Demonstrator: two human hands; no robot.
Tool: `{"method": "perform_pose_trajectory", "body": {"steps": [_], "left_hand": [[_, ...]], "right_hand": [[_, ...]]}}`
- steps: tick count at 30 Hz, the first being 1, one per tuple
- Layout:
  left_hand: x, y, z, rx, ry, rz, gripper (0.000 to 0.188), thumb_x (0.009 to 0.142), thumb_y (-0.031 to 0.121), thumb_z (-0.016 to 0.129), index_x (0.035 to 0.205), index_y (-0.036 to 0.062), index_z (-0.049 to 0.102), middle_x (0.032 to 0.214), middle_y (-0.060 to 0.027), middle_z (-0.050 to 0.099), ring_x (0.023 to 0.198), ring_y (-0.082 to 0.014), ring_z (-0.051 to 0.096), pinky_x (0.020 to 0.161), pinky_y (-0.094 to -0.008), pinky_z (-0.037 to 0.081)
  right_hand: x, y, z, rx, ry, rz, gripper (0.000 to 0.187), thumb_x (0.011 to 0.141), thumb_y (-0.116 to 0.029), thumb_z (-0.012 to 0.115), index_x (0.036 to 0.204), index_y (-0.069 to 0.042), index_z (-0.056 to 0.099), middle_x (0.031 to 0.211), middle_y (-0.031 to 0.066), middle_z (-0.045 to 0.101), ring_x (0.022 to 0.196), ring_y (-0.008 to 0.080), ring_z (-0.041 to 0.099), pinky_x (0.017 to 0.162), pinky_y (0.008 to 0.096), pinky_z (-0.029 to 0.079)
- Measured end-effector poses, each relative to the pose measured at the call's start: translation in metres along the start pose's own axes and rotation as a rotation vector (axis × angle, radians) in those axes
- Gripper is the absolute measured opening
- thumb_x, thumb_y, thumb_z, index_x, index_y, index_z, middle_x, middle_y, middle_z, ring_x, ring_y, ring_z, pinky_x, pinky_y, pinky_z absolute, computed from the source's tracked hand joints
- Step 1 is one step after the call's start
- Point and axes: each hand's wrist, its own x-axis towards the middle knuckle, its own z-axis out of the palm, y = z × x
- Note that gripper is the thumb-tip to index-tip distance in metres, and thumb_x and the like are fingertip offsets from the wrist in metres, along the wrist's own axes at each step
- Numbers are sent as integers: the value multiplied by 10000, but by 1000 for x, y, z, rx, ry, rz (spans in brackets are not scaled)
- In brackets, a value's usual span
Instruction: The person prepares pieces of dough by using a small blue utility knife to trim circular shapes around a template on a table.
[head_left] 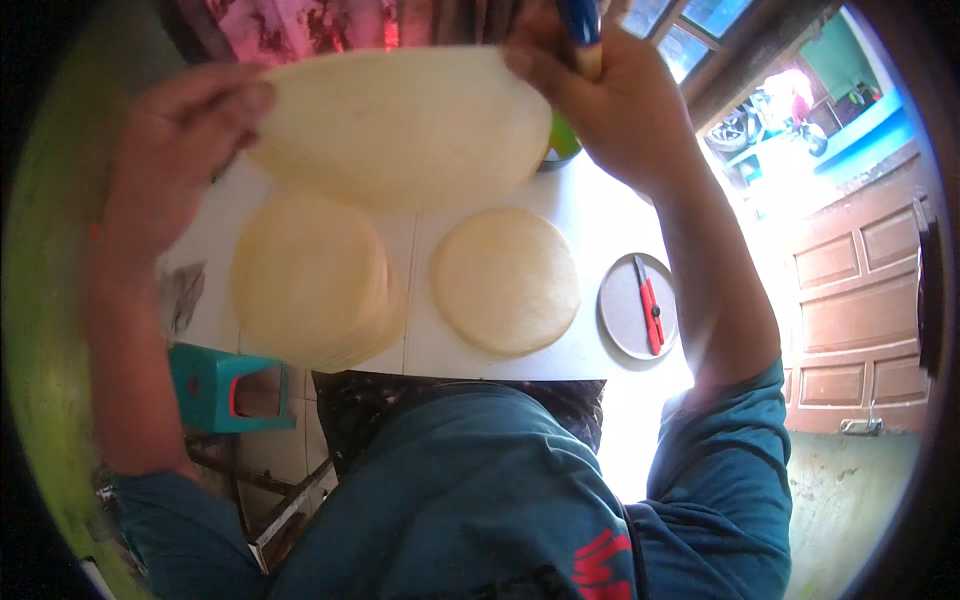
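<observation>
One pale, round, thin dough-like sheet (400,125): raised above the far part of the white table (418,240), between both hands; beyond the left-hand stack of similar rounds (310,280) and the right-hand round (505,282).
Left hand (185,150): thumb and fingers pinching the sheet's left edge; somewhat blurred.
Right hand (635,110): thumb at the sheet's upper right edge; fingers behind it hidden, cannot tell their spread; blue-handled tool (582,22) also in this grip.
Sheet handling: judged light, soft, floppy; likely to tear or stretch under a hard pull; best held at two opposite rims, flat-fingered; slipperiness cannot be told.
Sheet axis: appears oval, long axis left to right; probably round, foreshortened by tilt; near-straight upper edge between the hands, curved edge toward the wearer.
</observation>
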Motion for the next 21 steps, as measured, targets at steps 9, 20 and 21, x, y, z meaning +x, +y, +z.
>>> {"method": "perform_pose_trajectory", "body": {"steps": [9, 20, 21], "left_hand": [[24, -24, 166, -246, -160, 125, 262, 953, 210, 723, 1106, -3, 732, 945, -49, 715, 886, -139, 663, 805, -297, 533], [-119, -102, 259, -31, -358, 345, 220, 913, 95, 689, 1124, 58, 740, 1095, -149, 693, 1035, -324, 673, 909, -404, 553], [-128, -108, 263, -12, -339, 374, 222, 906, 91, 696, 1121, 62, 740, 1098, -145, 693, 1043, -319, 675, 912, -404, 556]], "right_hand": [[-51, 83, -37, -221, -143, 387, 334, 969, -335, 648, 1061, -14, 654, 867, 181, 673, 763, 287, 635, 724, 435, 511], [-240, 127, 28, -195, -287, 210, 168, 798, -3, 678, 957, -53, 688, 960, 125, 716, 897, 356, 684, 786, 442, 543], [-249, 127, 32, -218, -282, 176, 168, 784, -2, 685, 942, -58, 683, 955, 115, 717, 892, 349, 685, 783, 437, 543]]}}
